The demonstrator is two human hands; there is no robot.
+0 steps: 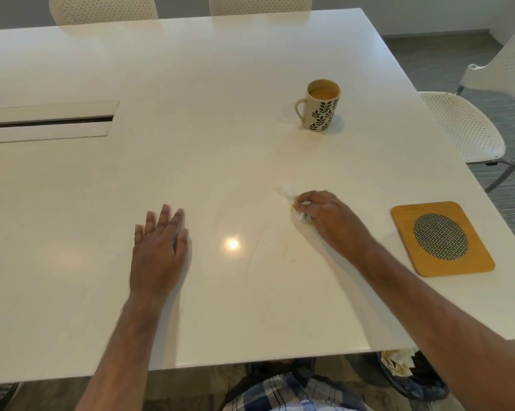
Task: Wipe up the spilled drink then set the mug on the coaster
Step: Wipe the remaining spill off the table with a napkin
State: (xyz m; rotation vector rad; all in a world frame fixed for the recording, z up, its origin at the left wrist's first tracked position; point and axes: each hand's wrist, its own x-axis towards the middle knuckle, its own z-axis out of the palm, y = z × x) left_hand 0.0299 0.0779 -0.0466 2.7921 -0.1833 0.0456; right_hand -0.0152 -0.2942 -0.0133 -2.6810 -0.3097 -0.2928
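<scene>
A cream mug (pixel 319 106) with black leaf prints stands upright at the table's far right, holding a tan drink. An orange square coaster (pixel 441 238) with a grey woven oval lies near the right edge. My right hand (pixel 329 216) is closed on a crumpled white tissue (pixel 289 194) with tan stains, pressed to the table left of the coaster. Faint tan smears (pixel 280 253) streak the surface below the tissue. My left hand (pixel 158 250) rests flat on the table, fingers apart, holding nothing.
The white table (pixel 191 158) has a cable slot (pixel 48 121) at the left. White perforated chairs stand at the right (pixel 470 126) and behind (pixel 102 10). A bin (pixel 410 378) with used tissues sits under the table's near right edge.
</scene>
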